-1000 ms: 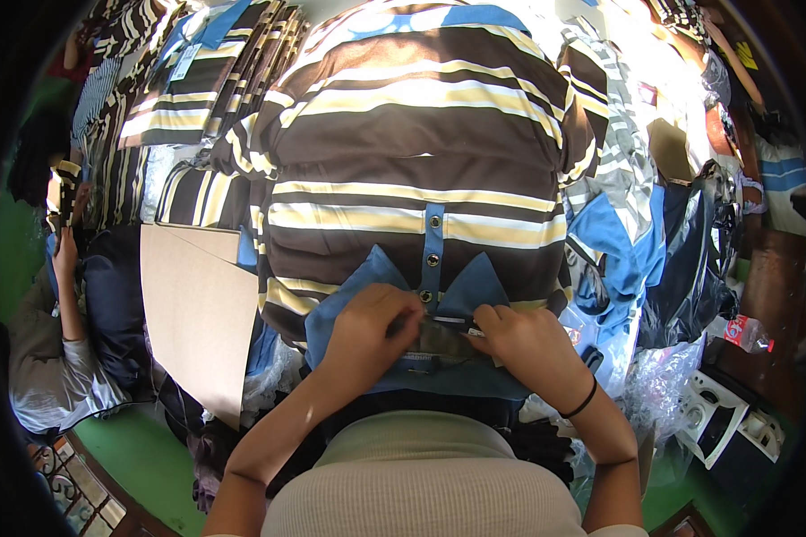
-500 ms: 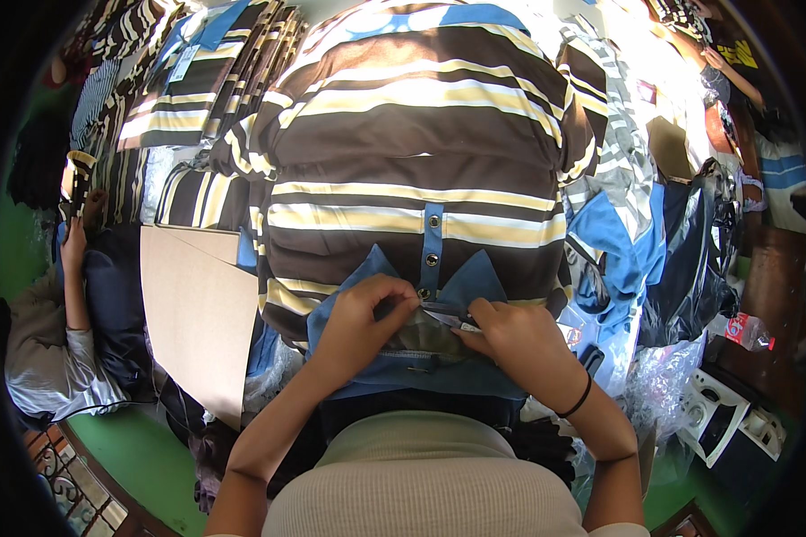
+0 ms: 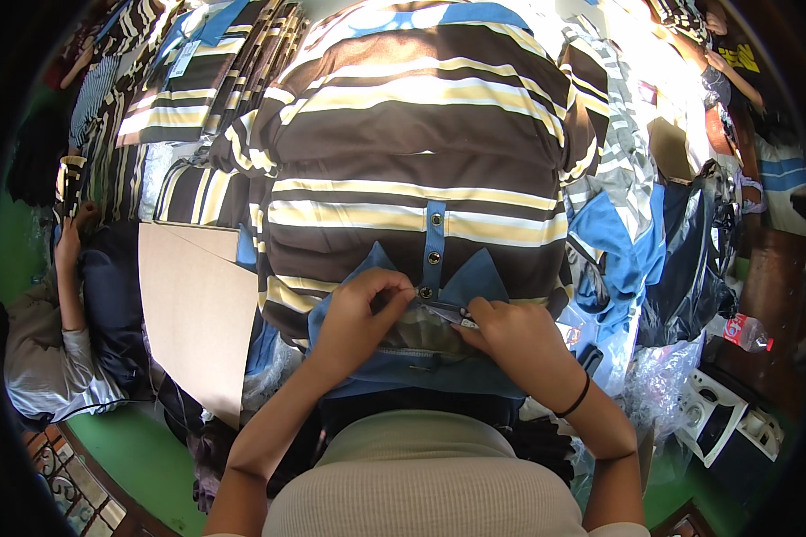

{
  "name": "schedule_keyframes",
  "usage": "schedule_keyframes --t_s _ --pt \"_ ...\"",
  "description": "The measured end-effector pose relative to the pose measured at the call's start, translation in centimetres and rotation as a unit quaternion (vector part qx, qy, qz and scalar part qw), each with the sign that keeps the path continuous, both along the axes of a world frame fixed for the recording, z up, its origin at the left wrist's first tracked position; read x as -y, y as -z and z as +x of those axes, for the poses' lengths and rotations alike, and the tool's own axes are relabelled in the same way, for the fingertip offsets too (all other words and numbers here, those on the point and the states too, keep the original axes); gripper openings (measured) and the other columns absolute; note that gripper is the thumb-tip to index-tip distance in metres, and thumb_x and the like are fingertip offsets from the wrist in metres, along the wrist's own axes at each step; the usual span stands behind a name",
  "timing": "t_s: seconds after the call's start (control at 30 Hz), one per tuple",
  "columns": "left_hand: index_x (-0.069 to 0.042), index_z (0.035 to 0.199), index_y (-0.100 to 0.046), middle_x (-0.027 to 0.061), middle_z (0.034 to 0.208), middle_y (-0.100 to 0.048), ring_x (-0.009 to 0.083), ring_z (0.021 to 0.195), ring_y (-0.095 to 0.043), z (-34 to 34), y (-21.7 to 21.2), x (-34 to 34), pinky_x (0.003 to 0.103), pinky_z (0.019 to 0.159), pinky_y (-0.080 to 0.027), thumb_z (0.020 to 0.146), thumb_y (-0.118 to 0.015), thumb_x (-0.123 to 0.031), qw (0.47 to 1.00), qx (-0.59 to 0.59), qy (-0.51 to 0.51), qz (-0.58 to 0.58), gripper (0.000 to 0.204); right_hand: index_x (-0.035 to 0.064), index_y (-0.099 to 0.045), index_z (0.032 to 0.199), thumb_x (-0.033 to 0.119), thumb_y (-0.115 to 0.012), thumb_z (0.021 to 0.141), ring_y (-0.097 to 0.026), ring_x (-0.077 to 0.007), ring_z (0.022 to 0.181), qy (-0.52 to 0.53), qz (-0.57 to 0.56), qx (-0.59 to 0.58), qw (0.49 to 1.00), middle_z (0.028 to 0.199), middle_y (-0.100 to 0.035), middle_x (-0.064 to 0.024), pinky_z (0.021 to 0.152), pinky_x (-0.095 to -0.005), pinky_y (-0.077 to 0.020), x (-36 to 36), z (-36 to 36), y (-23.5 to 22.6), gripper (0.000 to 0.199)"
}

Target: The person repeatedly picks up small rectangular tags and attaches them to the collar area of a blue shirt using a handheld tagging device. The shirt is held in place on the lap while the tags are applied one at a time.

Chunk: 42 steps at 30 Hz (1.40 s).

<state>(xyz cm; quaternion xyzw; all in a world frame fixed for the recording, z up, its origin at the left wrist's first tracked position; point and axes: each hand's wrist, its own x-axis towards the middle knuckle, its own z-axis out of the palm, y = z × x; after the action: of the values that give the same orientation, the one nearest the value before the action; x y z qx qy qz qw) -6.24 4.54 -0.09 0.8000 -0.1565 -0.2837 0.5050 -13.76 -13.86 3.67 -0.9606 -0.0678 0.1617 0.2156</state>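
Observation:
A brown polo shirt (image 3: 412,134) with cream, yellow and white stripes lies in front of me, its blue collar (image 3: 479,279) toward my body. Down its blue placket (image 3: 433,234) run dark round buttons. My left hand (image 3: 367,313) is closed in a pinch beside the button nearest the collar; what lies between its fingertips is too small to make out. Just right of it, my right hand (image 3: 519,336) is closed around a small, slim, dark tool (image 3: 446,311) that looks like thread snips. Its tip points left toward the pinched fingers, over the neck opening.
Folded striped shirts (image 3: 166,112) are stacked at the far left, behind a tan cardboard sheet (image 3: 192,309). Blue and grey garments (image 3: 613,242), clear plastic wrap (image 3: 658,394) and a bottle (image 3: 748,332) lie on the right. Another person (image 3: 63,349) sits at the left.
My left fingertips have shifted slightly left and up, away from the tool. The tool's tip has tilted up a little near the button. The person at the left has moved a hand.

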Motion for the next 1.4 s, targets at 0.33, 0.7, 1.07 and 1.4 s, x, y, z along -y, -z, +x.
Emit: schedule_keyframes --t_s 0.33,0.7,1.07,1.4 --pt "-0.001 0.085 -0.058 0.0036 0.077 -0.058 0.0090 0.071 -0.054 0.0 -0.4 -0.1 0.021 0.065 -0.042 0.078 -0.061 -0.004 1.000 -0.009 0.012 -0.007 0.008 0.0036 -0.049 0.073 0.024 -0.066 0.071 -0.060 -0.0250 0.055 0.039 0.006 0.036 0.999 0.060 -0.056 -0.0093 0.047 -0.0318 -0.0463 0.8 -0.2 -0.6 0.027" --pt "-0.001 0.081 -0.055 0.0092 0.078 -0.056 0.0247 0.074 -0.054 0.0 -1.0 0.1 0.031 0.065 -0.042 0.074 -0.058 0.002 0.994 0.100 0.043 -0.032 0.009 0.0027 -0.051 0.079 0.024 -0.071 0.068 -0.061 -0.0270 0.061 0.110 -0.001 -0.002 0.994 0.068 -0.060 -0.0119 0.051 -0.0331 -0.0475 1.2 0.1 -1.0 0.031" --pt "-0.003 0.085 -0.056 0.0018 0.080 -0.055 0.0137 0.076 -0.052 0.2 -2.8 0.5 0.025 0.068 -0.039 0.082 -0.055 -0.004 0.976 -0.189 -0.011 -0.111 0.002 0.0016 -0.049 0.096 0.009 -0.071 0.064 -0.054 -0.0291 0.086 0.167 0.087 0.126 0.974 0.097 -0.049 -0.0129 0.069 -0.0359 -0.0455 1.1 2.9 1.4 0.039" --pt "-0.003 0.099 -0.057 0.0063 0.097 -0.060 0.0147 0.095 -0.054 1.1 -3.1 2.4 0.031 0.088 -0.037 0.085 -0.055 -0.022 0.875 -0.423 -0.091 -0.219 0.023 0.0045 -0.060 0.101 0.001 -0.067 0.070 -0.061 -0.0212 0.078 0.190 0.418 0.121 0.880 0.088 -0.061 -0.0090 0.072 -0.0290 -0.0478 0.2 1.6 -0.9 0.032"
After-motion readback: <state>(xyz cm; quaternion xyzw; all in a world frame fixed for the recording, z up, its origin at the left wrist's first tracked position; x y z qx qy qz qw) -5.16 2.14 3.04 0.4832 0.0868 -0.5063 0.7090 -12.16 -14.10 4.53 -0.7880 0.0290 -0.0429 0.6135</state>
